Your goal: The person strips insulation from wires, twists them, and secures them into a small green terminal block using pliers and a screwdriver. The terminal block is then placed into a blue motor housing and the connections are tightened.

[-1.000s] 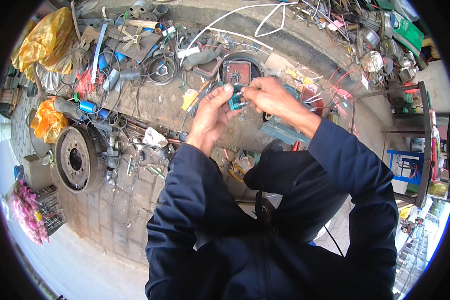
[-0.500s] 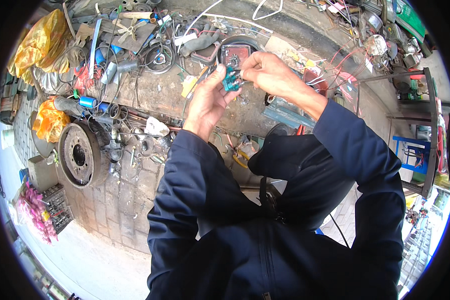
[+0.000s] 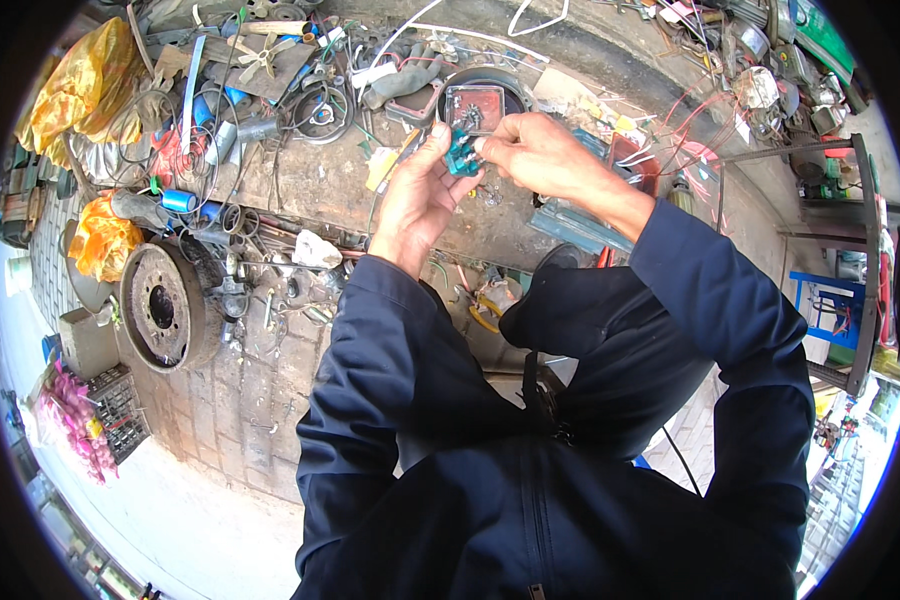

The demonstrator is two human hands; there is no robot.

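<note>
A small teal-green block with metal fittings (image 3: 461, 155) sits above the middle of the grimy brown surface (image 3: 300, 190), pinched between the thumb and fingers of the left hand (image 3: 418, 195). The right hand (image 3: 547, 158) brings thumb and forefinger close together at the block's right side; whether that grip holds a tiny part, I cannot tell. The block looks like hard moulded plastic, so probably light, stiff and not slippery, though its fittings may be delicate; its plain outer sides seem best to hold.

Just beyond lies a squarish red tray (image 3: 493, 108) bearing a dark metal piece, within a round black rim (image 3: 482, 73). To the right are a smooth blue-grey case (image 3: 576, 228) and thin red wires (image 3: 670, 122); to the left, a rough, rusty steel wheel (image 3: 148, 335) and a crinkled orange plastic bag (image 3: 105, 240).
</note>
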